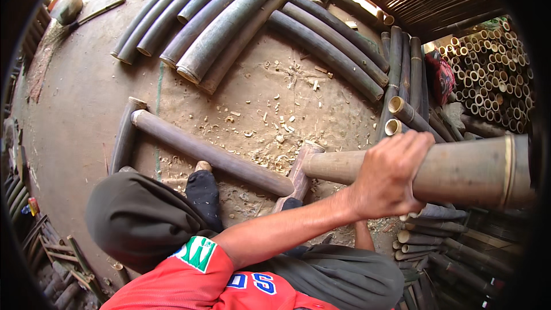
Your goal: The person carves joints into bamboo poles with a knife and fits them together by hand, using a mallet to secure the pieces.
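Note:
My left arm reaches across to the right, and my left hand [395,166] is wrapped around a thick bamboo pole [476,166] held roughly level. The pole's left end lies against a short bamboo piece [302,171] on the ground. Only a bit of my right forearm [363,235] shows below the left one; my right hand is hidden behind the left arm and pole. In front of my legs another bamboo pole [212,152] lies slanting, its left end against a second short bamboo piece [125,135] and its right end by the first.
Curved wood shavings [281,129] litter the ground. Several bamboo poles [229,26] lie side by side at the far left, more poles [333,46] at the far right. Cut bamboo is stacked [488,74] at right, with further poles [425,235] below. A long-handled tool [97,12] lies far left.

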Demonstrator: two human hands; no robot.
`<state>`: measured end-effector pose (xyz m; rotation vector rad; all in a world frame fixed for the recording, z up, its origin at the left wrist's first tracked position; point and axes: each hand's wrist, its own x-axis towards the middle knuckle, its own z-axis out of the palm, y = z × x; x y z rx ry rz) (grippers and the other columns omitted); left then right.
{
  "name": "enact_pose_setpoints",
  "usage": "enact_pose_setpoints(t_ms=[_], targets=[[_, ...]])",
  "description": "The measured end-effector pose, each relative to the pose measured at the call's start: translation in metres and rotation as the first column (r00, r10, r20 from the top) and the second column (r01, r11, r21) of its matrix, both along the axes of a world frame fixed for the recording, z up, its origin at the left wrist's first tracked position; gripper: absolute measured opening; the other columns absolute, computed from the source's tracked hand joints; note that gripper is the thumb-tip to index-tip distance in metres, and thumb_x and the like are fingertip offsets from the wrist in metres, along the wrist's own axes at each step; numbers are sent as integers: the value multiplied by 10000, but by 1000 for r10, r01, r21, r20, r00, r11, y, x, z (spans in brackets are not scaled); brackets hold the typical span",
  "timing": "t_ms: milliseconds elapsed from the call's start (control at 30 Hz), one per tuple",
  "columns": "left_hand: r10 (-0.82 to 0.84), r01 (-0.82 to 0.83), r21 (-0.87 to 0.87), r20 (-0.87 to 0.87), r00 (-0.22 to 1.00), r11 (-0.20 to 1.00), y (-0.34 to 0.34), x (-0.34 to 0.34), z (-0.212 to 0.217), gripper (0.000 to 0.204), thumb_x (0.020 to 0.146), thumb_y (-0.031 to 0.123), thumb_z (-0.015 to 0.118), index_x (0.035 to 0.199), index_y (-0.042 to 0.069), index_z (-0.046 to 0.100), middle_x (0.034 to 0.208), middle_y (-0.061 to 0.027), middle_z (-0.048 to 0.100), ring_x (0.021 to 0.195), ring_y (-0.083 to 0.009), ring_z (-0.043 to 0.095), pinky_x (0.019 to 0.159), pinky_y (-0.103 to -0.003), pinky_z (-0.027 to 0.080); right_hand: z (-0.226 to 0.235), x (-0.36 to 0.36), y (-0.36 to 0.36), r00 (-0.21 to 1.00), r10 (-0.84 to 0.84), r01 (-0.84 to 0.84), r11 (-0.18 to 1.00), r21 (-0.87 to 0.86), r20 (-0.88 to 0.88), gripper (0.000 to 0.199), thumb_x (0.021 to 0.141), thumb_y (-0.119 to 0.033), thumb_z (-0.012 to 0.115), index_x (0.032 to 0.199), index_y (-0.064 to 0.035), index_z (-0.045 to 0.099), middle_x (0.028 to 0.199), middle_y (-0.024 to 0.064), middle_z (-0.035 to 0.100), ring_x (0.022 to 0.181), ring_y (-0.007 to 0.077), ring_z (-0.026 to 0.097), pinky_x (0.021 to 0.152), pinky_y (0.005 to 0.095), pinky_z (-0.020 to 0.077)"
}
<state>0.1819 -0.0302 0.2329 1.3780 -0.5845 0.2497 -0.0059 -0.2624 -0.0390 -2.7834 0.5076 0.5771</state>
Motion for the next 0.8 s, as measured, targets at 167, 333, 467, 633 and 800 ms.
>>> enact_pose_setpoints(t_ms=[167, 333, 467, 633, 800], targets=[[-4, 4, -14, 6, 1000, 1000, 3, -12, -2, 738, 641, 298, 879, 1237, -21, 583, 1072, -181, 644, 989, -386, 667, 870, -465, 540, 2, 8, 21, 999, 2, -1, 1000, 18, -46, 543, 836, -310, 866, 1214, 3, 636, 1182, 272, 727, 1109, 476, 689, 930, 538, 554], [-30, 30, -26, -14, 999, 999, 4, -18, -6, 620, 734, 243, 726, 1265, -51, 603, 1155, -202, 667, 1047, -370, 682, 897, -464, 552, 3, 15, 38, 997, 1, 3, 998, 56, -75, 532, 844, -309, 857, 1217, 0, 638, 1181, 270, 728, 1103, 474, 691, 926, 538, 555], [-47, 46, -8, -44, 998, 999, 6, -24, -4, 495, 794, 220, 664, 1215, -40, 646, 1144, -186, 682, 1023, -342, 696, 896, -459, 561, 2, 16, 49, 995, -3, 10, 997, 79, -95, 523, 850, -309, 849, 1219, -3, 641, 1179, 268, 728, 1099, 473, 693, 922, 537, 556], [-89, 88, -14, -79, 993, 996, 8, -28, 0, 400, 837, 196, 627, 1170, -16, 691, 1151, -171, 702, 1019, -300, 704, 915, -419, 571, 3, 10, 58, 993, -18, 30, 994, 101, -114, 512, 857, -308, 839, 1221, -6, 643, 1178, 266, 729, 1093, 471, 695, 918, 537, 558], [-82, 85, 42, -70, 994, 995, 4, -24, 4, 379, 862, 199, 614, 1173, 1, 699, 1173, -164, 709, 1029, -286, 702, 923, -410, 570, 3, 10, 60, 993, -23, 38, 992, 123, -119, 501, 865, -307, 829, 1224, -10, 646, 1177, 264, 730, 1088, 470, 697, 913, 537, 559]])
